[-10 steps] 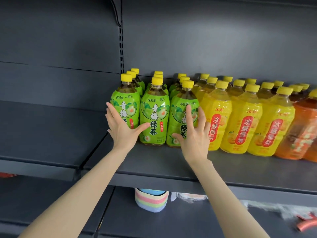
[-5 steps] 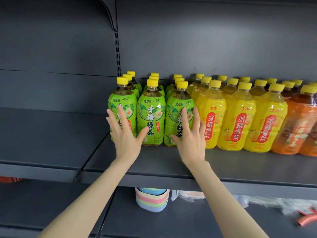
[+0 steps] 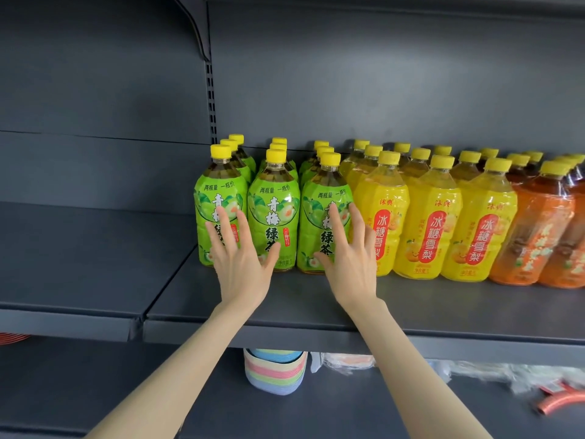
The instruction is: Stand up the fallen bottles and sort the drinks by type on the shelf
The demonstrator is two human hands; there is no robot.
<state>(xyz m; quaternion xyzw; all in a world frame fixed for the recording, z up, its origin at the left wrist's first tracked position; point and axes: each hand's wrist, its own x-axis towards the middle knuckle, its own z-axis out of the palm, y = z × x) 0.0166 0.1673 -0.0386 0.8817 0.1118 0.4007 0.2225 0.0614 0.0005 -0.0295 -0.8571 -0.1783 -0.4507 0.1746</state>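
Dark grey metal shelving, matt, under soft even light. Behind, a plain back panel [image 3: 395,77] split by a slotted upright [image 3: 211,99], with a curved bracket [image 3: 198,30] at its top; in front, the shelf [image 3: 459,312], butted on the left against a neighbouring shelf [image 3: 79,258] (same grey, same finish). Underneath, a lower shelf [image 3: 79,384] in shadow, with a pastel striped stack [image 3: 275,372] just below the front lip.

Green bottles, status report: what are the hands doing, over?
Left hand open, flat on leftmost front green bottle. Right hand open on rightmost front green bottle. Yellow bottles, orange bottles alongside, all upright. Nothing blocking.
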